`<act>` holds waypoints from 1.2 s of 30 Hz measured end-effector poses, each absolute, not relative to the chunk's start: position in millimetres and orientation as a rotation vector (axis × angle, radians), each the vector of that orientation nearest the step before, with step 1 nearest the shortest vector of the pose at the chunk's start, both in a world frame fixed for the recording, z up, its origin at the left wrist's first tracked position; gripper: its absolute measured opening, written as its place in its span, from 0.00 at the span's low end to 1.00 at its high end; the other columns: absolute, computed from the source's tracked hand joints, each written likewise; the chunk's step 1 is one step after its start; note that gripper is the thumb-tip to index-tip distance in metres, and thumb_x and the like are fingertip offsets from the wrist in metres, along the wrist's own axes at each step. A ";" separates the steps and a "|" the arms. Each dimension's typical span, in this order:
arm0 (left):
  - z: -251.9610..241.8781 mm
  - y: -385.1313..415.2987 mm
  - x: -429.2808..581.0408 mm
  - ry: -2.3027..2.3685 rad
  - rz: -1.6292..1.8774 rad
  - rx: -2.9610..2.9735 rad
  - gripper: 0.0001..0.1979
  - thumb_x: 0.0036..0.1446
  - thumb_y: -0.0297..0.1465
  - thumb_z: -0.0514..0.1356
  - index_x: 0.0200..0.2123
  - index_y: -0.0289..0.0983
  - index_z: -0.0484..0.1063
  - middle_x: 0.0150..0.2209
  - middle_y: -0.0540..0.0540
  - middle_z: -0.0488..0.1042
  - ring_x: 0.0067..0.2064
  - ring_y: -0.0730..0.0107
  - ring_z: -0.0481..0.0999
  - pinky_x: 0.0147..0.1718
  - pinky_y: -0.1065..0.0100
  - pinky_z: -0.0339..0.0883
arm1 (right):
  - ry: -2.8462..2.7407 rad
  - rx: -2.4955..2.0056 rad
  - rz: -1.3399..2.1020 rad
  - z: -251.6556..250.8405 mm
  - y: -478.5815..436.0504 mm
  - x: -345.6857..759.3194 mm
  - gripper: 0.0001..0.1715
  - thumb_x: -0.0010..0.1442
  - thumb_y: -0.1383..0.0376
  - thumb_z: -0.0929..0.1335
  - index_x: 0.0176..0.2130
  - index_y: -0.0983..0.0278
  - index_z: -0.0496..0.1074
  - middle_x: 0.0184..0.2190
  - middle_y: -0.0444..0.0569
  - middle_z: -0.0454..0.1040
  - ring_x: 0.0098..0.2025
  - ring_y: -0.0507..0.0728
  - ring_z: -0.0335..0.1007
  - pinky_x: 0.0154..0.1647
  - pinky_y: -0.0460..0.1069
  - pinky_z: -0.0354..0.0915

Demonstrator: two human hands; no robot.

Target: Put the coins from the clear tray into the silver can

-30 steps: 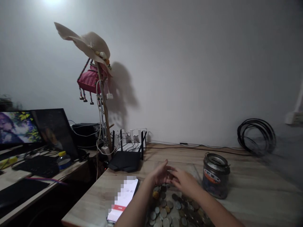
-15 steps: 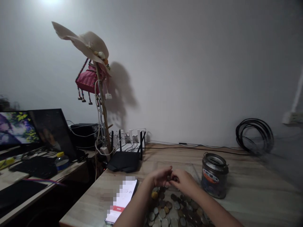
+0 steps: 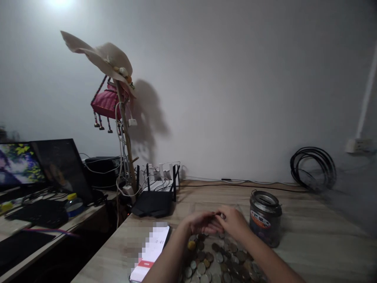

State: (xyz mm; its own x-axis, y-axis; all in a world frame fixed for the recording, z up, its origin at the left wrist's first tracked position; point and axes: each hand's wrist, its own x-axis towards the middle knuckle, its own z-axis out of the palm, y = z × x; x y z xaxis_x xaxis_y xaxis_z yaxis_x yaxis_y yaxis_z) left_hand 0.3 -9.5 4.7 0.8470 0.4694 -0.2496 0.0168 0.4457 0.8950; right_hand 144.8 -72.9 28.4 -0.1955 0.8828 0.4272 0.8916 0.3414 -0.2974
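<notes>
Above a spread of loose coins [image 3: 201, 268], my two hands meet at the fingertips. My left hand [image 3: 204, 223] is turned palm up with its fingers curled. From the right, my right hand [image 3: 233, 222] reaches over with thumb and fingers pinched together at the left fingertips. Whatever sits between the fingers is too small and dim to make out. The coins are mostly silver, with some darker and brownish ones and a yellow piece [image 3: 191, 245] at their left side. To the right of my right hand stands a metal-topped jar [image 3: 266, 218] with an orange-and-white label.
A lit phone [image 3: 151, 251] lies left of my left forearm. Behind it are a black router [image 3: 153, 203] and cables. A coil of black cable [image 3: 312, 167] leans at the wall on the right. Monitors and a yellow-capped bottle [image 3: 73, 205] occupy the left desk.
My right fingers have shifted slightly at the left fingertips, and my left palm and fingers show more openly from below. The camera view has turned a little to the right.
</notes>
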 end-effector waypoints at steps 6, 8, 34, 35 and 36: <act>7.9 -13.2 -3.7 0.521 0.350 1.175 0.12 0.45 0.35 0.58 0.28 0.30 0.68 0.23 0.48 0.70 0.24 0.77 0.70 0.26 0.75 0.60 | -2.085 -1.660 -0.018 26.9 -71.4 143.6 0.08 0.48 0.61 0.63 0.26 0.61 0.70 0.26 0.44 0.71 0.29 0.52 0.64 0.27 0.45 0.52; 6.3 -11.7 -3.8 0.542 0.408 1.183 0.10 0.43 0.30 0.59 0.30 0.31 0.69 0.21 0.51 0.68 0.21 0.81 0.67 0.24 0.76 0.58 | -2.108 -1.642 -0.075 31.4 -73.2 143.9 0.09 0.50 0.61 0.62 0.27 0.60 0.70 0.27 0.44 0.71 0.30 0.52 0.64 0.28 0.45 0.53; 1.9 -8.5 3.2 0.805 0.606 1.285 0.20 0.33 0.31 0.61 0.33 0.33 0.62 0.29 0.47 0.72 0.25 0.74 0.71 0.20 0.76 0.56 | -1.516 -1.688 -0.664 86.7 -90.3 223.3 0.17 0.52 0.58 0.58 0.33 0.62 0.71 0.34 0.51 0.70 0.38 0.57 0.61 0.39 0.51 0.55; 2.4 -8.2 3.0 0.808 0.632 1.285 0.21 0.32 0.31 0.62 0.33 0.33 0.62 0.29 0.47 0.72 0.25 0.74 0.71 0.20 0.76 0.56 | -1.610 -1.616 -0.567 81.8 -89.0 209.5 0.17 0.53 0.59 0.57 0.33 0.62 0.71 0.34 0.50 0.70 0.37 0.55 0.62 0.38 0.49 0.56; 2.7 -7.9 2.9 0.810 0.658 1.282 0.21 0.31 0.32 0.62 0.33 0.33 0.62 0.28 0.47 0.72 0.24 0.75 0.71 0.20 0.76 0.56 | -1.716 -1.569 -0.438 74.9 -87.2 195.3 0.16 0.54 0.60 0.57 0.33 0.61 0.71 0.34 0.49 0.70 0.36 0.54 0.63 0.36 0.47 0.57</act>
